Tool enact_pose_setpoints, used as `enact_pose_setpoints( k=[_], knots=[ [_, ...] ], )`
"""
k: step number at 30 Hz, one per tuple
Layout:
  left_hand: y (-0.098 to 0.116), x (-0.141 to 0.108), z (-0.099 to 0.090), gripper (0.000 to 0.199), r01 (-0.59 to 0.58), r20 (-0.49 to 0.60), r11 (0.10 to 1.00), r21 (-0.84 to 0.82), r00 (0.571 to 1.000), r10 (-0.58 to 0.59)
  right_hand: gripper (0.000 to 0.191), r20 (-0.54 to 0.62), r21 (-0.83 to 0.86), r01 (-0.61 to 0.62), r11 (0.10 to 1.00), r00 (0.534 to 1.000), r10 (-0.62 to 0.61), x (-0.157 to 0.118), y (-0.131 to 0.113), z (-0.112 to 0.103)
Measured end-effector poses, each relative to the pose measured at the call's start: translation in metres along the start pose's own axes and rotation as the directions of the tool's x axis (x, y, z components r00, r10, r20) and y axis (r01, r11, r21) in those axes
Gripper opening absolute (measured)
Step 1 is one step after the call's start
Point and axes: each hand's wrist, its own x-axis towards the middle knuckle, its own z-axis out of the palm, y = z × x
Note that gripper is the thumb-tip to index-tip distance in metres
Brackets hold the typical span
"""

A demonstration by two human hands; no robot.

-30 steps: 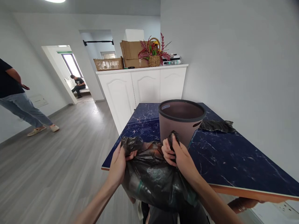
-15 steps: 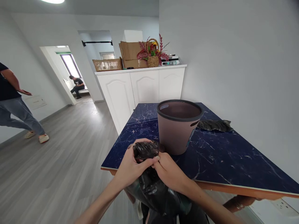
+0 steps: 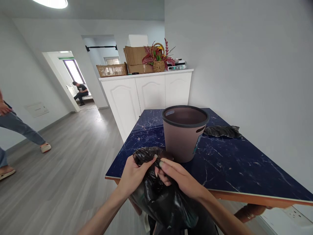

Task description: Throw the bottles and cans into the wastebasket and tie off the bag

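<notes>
A black plastic garbage bag point(image 3: 168, 202) hangs from both hands at the near edge of the table, its lower part draped over my lap. My left hand point(image 3: 134, 174) grips the bunched top, thumb across the plastic and the other fingers hidden beneath it. My right hand point(image 3: 177, 176) pinches the bag just to the right, fingertips close to the left thumb. Right behind the hands stands an upright mauve trash can point(image 3: 184, 140) with a dark rim and no liner visible. Another folded black bag point(image 3: 222, 131) lies on the table to its right.
The dark blue marbled table point(image 3: 227, 163) meets a wall on the right. Beyond it, a white cabinet point(image 3: 151, 91) carries cardboard boxes point(image 3: 112, 70) and a flower basket point(image 3: 158, 66). One person point(image 3: 22, 127) walks at far left; another person point(image 3: 80, 92) sits in a back room.
Both hands have shifted their hold on the bag's top; the bunched plastic is looser and spread wider. The right fingers have opened out somewhat. The person at left has moved further left.
</notes>
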Motion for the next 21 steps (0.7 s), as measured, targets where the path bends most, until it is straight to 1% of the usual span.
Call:
enact_pose_setpoints(
  k=[2,5,7,9,12,14,15,16,17,19,20,21],
  knots=[
    [0.000,0.000,0.001,0.027,-0.037,-0.030,0.999,0.000,0.999,0.037,0.040,-0.040,0.064,0.044,0.997,0.998,-0.042,0.002,0.001,0.001],
    [-0.001,0.000,0.000,0.034,-0.051,-0.074,0.999,-0.013,0.996,0.050,0.038,-0.138,0.248,0.133,0.959,0.985,-0.101,0.007,0.002,0.003],
    [0.002,0.000,-0.002,0.035,-0.049,-0.033,0.999,0.019,0.998,0.050,0.035,-0.201,0.328,0.150,0.933,0.976,-0.086,0.011,0.002,0.005],
    [0.009,0.001,-0.005,0.032,-0.080,0.065,0.990,0.119,0.995,0.073,0.036,-0.228,0.329,0.092,0.940,0.974,-0.015,0.012,0.002,0.007],
    [0.026,0.003,-0.010,0.035,-0.188,0.249,0.929,0.319,0.962,0.109,0.038,-0.278,0.250,-0.043,0.967,0.954,0.114,0.012,0.003,0.014],
    [0.038,0.004,-0.014,0.031,-0.300,0.350,0.858,0.416,0.924,0.154,0.034,-0.358,0.211,-0.067,0.975,0.923,0.141,0.010,0.003,0.019],
    [0.043,0.003,-0.016,0.026,-0.359,0.386,0.816,0.453,0.904,0.183,0.028,-0.386,0.183,-0.060,0.981,0.914,0.128,0.008,0.002,0.022],
    [0.048,0.003,-0.017,0.023,-0.414,0.415,0.770,0.486,0.884,0.214,0.024,-0.393,0.143,-0.046,0.989,0.914,0.099,0.007,0.001,0.025],
    [0.053,0.001,-0.018,0.023,-0.459,0.437,0.722,0.518,0.867,0.238,0.030,-0.383,0.088,-0.024,0.996,0.922,0.056,0.006,0.001,0.029],
    [0.061,-0.004,-0.017,0.032,-0.520,0.465,0.628,0.579,0.843,0.270,0.058,-0.335,-0.057,0.029,0.998,0.941,-0.046,0.004,0.000,0.034],
    [0.064,-0.007,-0.015,0.036,-0.543,0.487,0.585,0.603,0.831,0.270,0.067,-0.313,-0.148,0.059,0.987,0.944,-0.103,0.004,0.002,0.036],
    [0.067,-0.009,-0.013,0.040,-0.569,0.516,0.542,0.619,0.814,0.265,0.070,-0.295,-0.235,0.085,0.968,0.943,-0.154,0.004,0.004,0.038]
  ],
)
